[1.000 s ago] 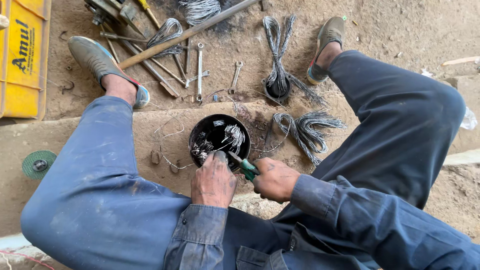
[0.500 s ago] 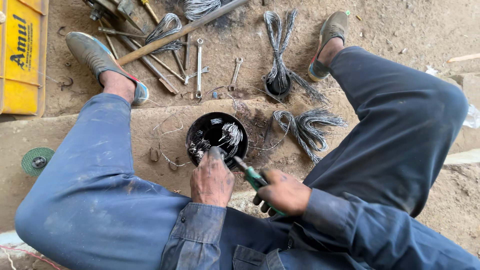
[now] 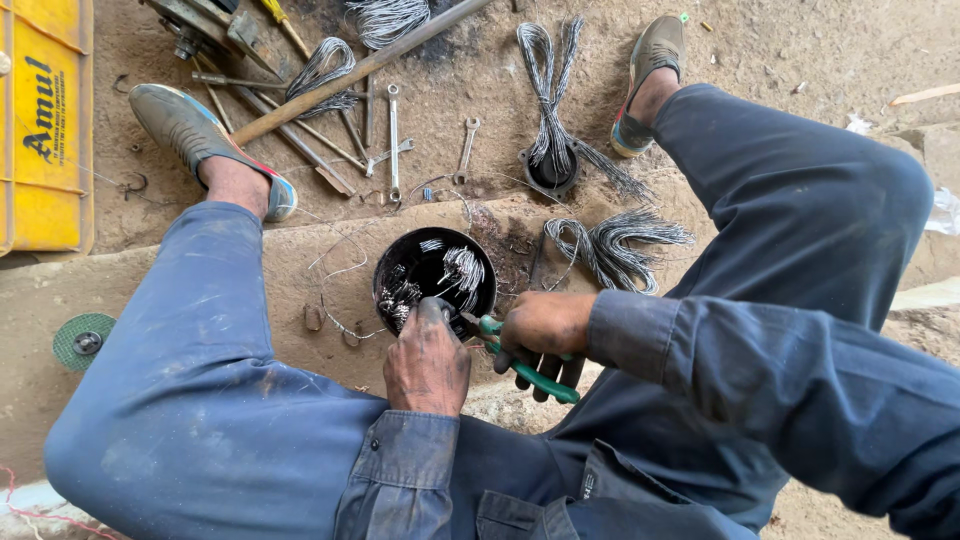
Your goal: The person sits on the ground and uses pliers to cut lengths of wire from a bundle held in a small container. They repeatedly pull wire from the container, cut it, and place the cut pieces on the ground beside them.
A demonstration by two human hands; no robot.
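Observation:
I sit with my knees apart over a black round housing [image 3: 402,264] that has bundles of thin grey wire inside it. My left hand [image 3: 427,362] rests on its near rim, fingers pinching at the wires there. My right hand [image 3: 540,330] grips green-handled pliers [image 3: 528,373] whose jaws reach the same spot on the rim beside my left fingers. Both sleeves and trouser legs are dark blue.
Looped wire bundles [image 3: 615,245] lie right of the housing, another bundle [image 3: 548,110] farther off on a black ring. Wrenches [image 3: 393,140], a long wooden handle [image 3: 350,75] and metal rods lie beyond. A yellow crate [image 3: 45,120] stands left, a green disc [image 3: 83,340] near my left knee.
My right hand with the pliers has moved back up toward the housing rim after dipping lower. The left hand stays at the rim. The view shifted slightly.

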